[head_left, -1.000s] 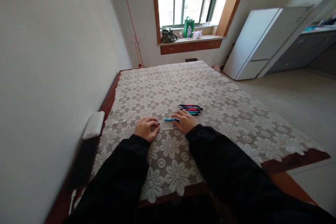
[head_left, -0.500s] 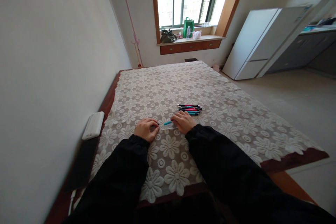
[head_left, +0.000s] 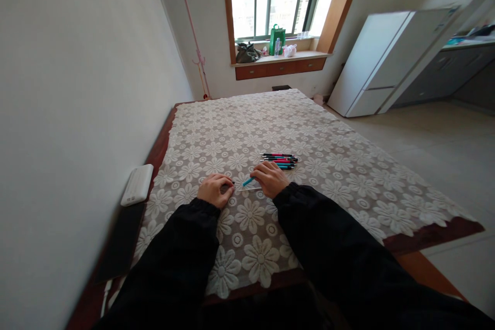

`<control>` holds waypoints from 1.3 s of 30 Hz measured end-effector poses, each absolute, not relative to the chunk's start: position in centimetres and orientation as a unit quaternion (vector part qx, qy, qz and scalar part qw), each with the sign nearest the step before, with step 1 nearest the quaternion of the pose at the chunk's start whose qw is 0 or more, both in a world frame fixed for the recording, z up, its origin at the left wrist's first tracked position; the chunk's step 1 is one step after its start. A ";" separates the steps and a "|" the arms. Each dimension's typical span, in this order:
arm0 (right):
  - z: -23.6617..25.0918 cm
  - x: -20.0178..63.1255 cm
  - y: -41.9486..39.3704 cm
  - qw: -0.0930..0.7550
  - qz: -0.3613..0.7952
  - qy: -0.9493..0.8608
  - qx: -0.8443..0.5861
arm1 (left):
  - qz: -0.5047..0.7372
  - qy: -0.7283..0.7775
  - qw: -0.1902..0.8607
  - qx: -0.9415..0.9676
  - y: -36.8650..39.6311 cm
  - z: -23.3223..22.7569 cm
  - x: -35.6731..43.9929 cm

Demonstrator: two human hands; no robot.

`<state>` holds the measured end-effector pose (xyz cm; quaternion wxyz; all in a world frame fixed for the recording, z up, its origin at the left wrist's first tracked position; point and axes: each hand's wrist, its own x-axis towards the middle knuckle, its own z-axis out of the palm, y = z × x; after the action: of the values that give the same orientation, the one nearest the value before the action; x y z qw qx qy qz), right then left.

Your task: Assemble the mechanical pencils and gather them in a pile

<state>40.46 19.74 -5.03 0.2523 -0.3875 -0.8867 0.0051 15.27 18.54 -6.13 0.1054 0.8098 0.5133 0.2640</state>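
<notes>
My right hand is closed in a pinch around a light-blue pen barrel, whose free end points down and left toward my other hand. Opposite it, my left hand rests on the cloth with thumb and forefinger pressed together; a small black tip shows at its fingertips, the rest hidden. A thin pale stick lies between the hands, running under the right fingers. Just beyond the right hand is a pile of pens, black with red or blue parts, lying side by side.
A floral lace tablecloth covers the table. At the left edge, a white power bank lies by a dark flat pad, with a white cable near it. A wall borders the left side; a white fridge stands far right.
The blue barrel has tilted more steeply, its free end a little lower and its held end higher. My right hand has shifted slightly; my left hand stays still.
</notes>
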 end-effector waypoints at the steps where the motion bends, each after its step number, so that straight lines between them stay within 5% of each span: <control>1: -5.0 40.5 19.7 0.256 0.003 -0.886 -0.387 | 0.264 0.513 0.105 0.810 18.5 -6.1 15.3; 16: -5.2 40.6 19.9 0.330 -0.024 -0.851 -0.408 | 0.267 0.512 0.106 0.809 18.5 -6.1 15.3; 30: -5.5 40.5 20.2 0.212 -0.004 -0.835 -0.507 | 0.270 0.509 0.106 0.811 18.7 -6.3 15.2; 39: -6.1 40.6 20.3 0.250 0.016 -0.868 -0.428 | 0.263 0.507 0.096 0.815 18.6 -6.2 15.2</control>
<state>40.61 20.30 -6.14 0.2496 -0.4283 -0.8683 0.0160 15.23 18.61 -6.17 0.0957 0.8152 0.5068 0.2634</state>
